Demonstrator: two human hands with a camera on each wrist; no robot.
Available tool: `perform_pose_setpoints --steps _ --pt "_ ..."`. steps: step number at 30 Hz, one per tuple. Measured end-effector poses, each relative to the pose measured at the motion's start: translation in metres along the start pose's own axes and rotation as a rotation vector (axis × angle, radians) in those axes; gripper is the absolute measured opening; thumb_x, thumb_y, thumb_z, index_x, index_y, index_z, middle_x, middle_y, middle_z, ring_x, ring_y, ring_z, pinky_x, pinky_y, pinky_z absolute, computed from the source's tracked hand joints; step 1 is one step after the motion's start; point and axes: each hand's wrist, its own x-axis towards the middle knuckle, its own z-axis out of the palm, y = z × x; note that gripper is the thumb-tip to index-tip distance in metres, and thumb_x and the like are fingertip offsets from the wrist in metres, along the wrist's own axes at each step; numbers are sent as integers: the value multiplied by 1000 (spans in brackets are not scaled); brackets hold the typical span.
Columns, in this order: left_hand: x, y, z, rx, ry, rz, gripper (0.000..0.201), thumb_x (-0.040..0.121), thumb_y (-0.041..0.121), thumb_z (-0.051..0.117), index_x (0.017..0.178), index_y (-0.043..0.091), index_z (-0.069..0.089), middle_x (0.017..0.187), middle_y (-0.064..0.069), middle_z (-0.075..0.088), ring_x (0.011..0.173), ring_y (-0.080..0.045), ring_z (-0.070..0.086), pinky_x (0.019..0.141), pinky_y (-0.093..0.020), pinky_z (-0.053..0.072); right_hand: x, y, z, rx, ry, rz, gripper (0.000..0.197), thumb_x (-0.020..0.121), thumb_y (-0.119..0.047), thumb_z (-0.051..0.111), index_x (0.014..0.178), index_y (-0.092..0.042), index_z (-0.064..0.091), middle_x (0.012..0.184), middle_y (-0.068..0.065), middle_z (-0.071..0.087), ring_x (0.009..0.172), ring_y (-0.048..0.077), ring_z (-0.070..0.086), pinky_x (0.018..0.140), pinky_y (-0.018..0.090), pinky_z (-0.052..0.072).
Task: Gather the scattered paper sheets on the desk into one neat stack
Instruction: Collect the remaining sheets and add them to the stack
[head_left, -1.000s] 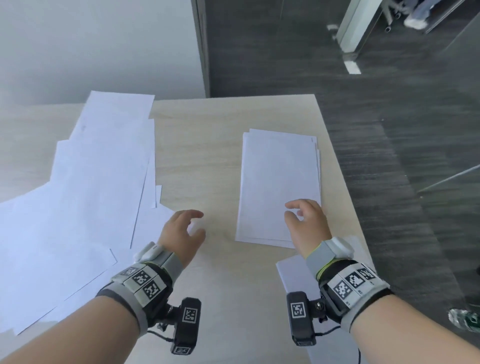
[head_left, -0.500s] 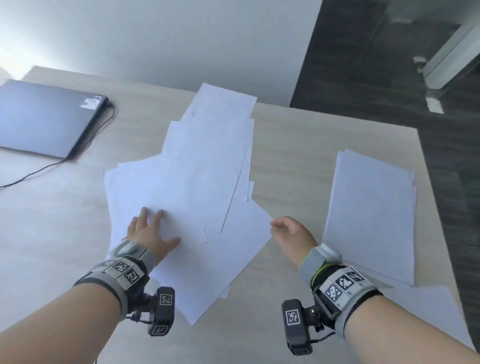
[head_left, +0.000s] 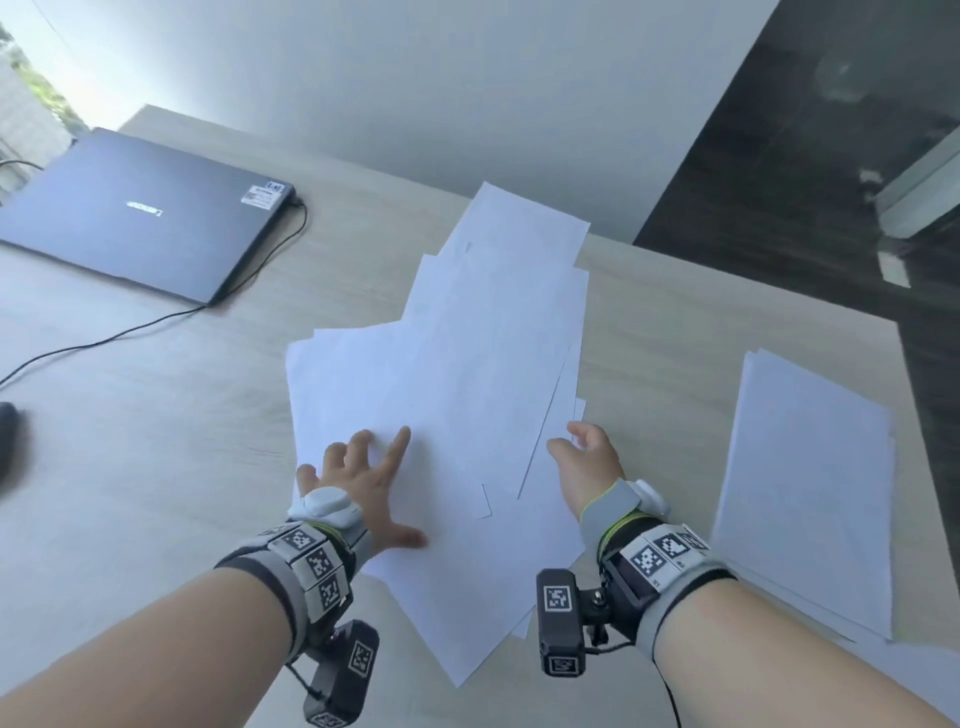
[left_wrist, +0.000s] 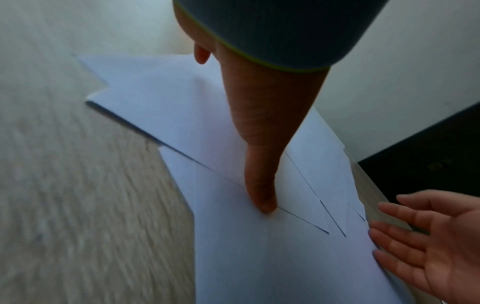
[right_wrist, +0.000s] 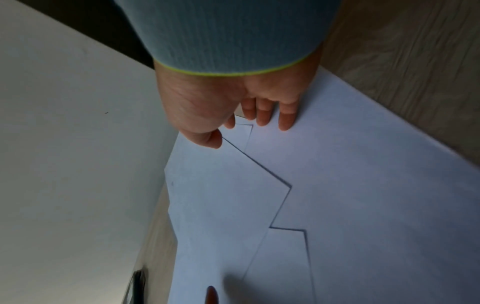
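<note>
Right hand (head_left: 584, 462) has reached the scattered sheets (head_left: 467, 364), fingers relaxed; left hand (head_left: 363, 483) presses them, splayed

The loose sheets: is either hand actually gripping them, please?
Neither grips. The left hand presses flat on the loose sheets; the right hand touches their right edge, open.

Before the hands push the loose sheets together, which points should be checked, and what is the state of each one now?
1. Left hand flat on the scattered sheets, fingers spread: ok.
2. Right hand at the sheets' right edge, fingers relaxed, gripping nothing: ok.
3. Sheet edges lined up: not ok, corners stick out at many angles.
4. All paper in one pile: not ok, a separate stack lies to the right.
5. Laptop and its cable apart from the sheets: ok.
6. Number of sheets underneath: cannot tell.
</note>
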Motion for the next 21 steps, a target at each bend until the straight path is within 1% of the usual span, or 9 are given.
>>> perform_pose_setpoints --steps 1,3,5,7,8,10,12,14,21 --pt "3 -1 -4 37 -7 23 136 53 95 58 151 50 -25 165 0 -2 152 -28 6 115 -57 23 3 -3 4 15 27 18 46 92 -25 55 138 -26 48 149 -1 44 105 18 50 86 32 39" --pt "8 1 -10 100 -34 74 138 53 95 60 154 46 -20 168 -1 -17 156 -31 -11 117 -61 18 7 -8 5 45 61 45 48 93 -23 54 141 -22 47 150 2 45 108 21 52 86 31 38" --pt "13 4 -15 98 -75 120 141 54 89 67 157 40 -15 166 4 -28 155 -31 -20 118 -61 23 10 -12 5 63 63 65 48 95 -21 54 142 -20 46 147 3 48 108 22 53 85 31 38" --pt "18 5 -16 72 -98 143 142 53 84 74 159 37 -9 166 8 -27 155 -31 -17 112 -60 37 15 -17 8 106 69 94 47 94 -22 54 141 -20 46 137 3 54 95 20 56 87 36 45" --pt "19 6 -17 69 -107 147 142 52 82 76 159 36 -6 166 9 -26 155 -31 -16 109 -59 41 17 -19 8 145 74 117 46 94 -22 55 140 -20 47 125 2 58 87 17 55 91 41 49" --pt "20 7 -19 72 -129 149 142 52 81 78 158 35 -5 166 8 -26 155 -32 -16 106 -61 43 22 -22 8 235 97 166 43 94 -22 56 136 -18 49 102 0 56 83 15 53 92 44 51" --pt "20 8 -21 82 -149 144 143 53 80 78 159 34 -7 166 7 -27 155 -33 -17 107 -62 42 25 -27 6 350 103 207 38 94 -21 56 132 -18 51 105 3 54 96 21 56 86 42 52" --pt "21 9 -21 83 -160 143 144 54 80 79 159 34 -8 166 6 -28 155 -34 -18 107 -63 41 26 -32 6 436 86 241 31 96 -21 55 127 -19 52 111 4 53 109 24 55 88 46 52" --pt "22 9 -23 82 -180 145 144 53 80 79 159 35 -7 165 7 -28 155 -34 -18 106 -63 42 31 -37 12 537 63 278 23 96 -23 55 119 -20 54 104 -2 52 102 25 62 92 46 53"
